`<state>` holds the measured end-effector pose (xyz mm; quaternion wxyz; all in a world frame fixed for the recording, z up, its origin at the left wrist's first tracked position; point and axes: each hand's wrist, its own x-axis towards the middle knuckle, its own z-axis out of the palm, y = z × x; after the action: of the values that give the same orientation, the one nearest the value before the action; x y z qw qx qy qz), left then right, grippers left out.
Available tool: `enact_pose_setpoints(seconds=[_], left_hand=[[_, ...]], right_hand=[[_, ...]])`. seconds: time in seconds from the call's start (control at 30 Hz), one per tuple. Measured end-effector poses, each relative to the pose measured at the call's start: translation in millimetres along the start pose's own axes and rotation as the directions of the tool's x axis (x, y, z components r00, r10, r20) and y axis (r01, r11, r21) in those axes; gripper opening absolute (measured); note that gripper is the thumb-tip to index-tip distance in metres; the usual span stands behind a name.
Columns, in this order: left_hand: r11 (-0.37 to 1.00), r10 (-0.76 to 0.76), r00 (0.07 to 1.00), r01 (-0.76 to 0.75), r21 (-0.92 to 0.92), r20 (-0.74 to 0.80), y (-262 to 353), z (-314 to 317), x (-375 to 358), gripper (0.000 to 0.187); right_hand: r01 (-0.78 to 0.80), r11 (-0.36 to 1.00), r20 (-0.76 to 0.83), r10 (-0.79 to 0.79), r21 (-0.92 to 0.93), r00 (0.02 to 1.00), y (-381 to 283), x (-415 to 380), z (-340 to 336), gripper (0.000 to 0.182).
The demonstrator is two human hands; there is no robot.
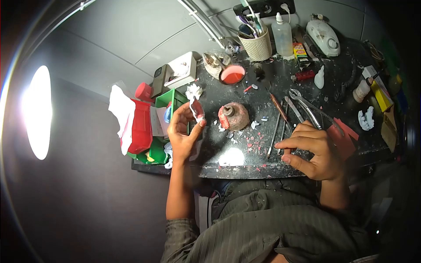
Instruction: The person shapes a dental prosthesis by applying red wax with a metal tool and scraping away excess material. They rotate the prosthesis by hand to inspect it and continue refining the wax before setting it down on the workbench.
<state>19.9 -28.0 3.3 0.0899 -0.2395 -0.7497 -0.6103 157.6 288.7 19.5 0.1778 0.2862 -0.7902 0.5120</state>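
My left hand (pixel 183 133) is closed on a pink-and-white dental piece (pixel 198 110), pinched upright between thumb and fingers. A white plaster piece (pixel 194 91) lies just beyond it. To the right sits a squat burner (pixel 239 117) with a metal neck and pink wax stuck to its side. Over the front right of the bench, my right hand (pixel 309 151) has its fingers bent but apart, and I see nothing held in it. Close by are a brown-handled wax carver (pixel 278 106), slim metal tools (pixel 275 133), pliers (pixel 309 109) and pink wax sheets (pixel 344 138).
Red (pixel 141 127) and green bins (pixel 175 100) stand at the left. Behind are a pan of pink wax (pixel 232 74), a brush-filled holder (pixel 256 48), a bottle (pixel 281 36) and a white device (pixel 323 36). Wax and plaster crumbs (pixel 250 144) litter the bench; a bright lamp (pixel 38 113) shines at left.
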Motion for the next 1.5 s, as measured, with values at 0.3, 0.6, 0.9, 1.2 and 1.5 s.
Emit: enact_pose_setpoints(seconds=[0.3,0.6,0.9,1.2,1.5], left_hand=[[0.871,0.249,0.950,-0.305,0.385,0.190,4.2,14.8,13.4,0.064],[0.780,0.324,0.917,-0.399,0.482,0.235,7.3,24.7,12.7,0.066],[0.712,0.351,0.889,-0.457,0.533,0.292,14.8,31.2,20.8,0.067],[0.758,0.353,0.926,-0.368,0.539,0.136,32.5,23.6,-3.5,0.066],[0.846,-0.319,0.938,0.345,-0.407,0.131,68.1,11.3,-65.5,0.052]], right_hand=[[0.011,1.000,0.034,-0.011,-0.004,0.999,3.7,-3.0,-0.4,0.022],[0.008,1.000,0.050,-0.007,-0.016,0.999,7.9,-6.8,1.9,0.022],[0.016,1.000,0.031,-0.016,-0.015,0.999,9.2,-8.1,2.5,0.022],[0.017,1.000,0.032,-0.017,-0.019,0.999,8.4,-7.9,1.5,0.021],[0.010,0.998,0.048,-0.007,-0.060,0.999,5.6,-2.6,6.0,0.020]])
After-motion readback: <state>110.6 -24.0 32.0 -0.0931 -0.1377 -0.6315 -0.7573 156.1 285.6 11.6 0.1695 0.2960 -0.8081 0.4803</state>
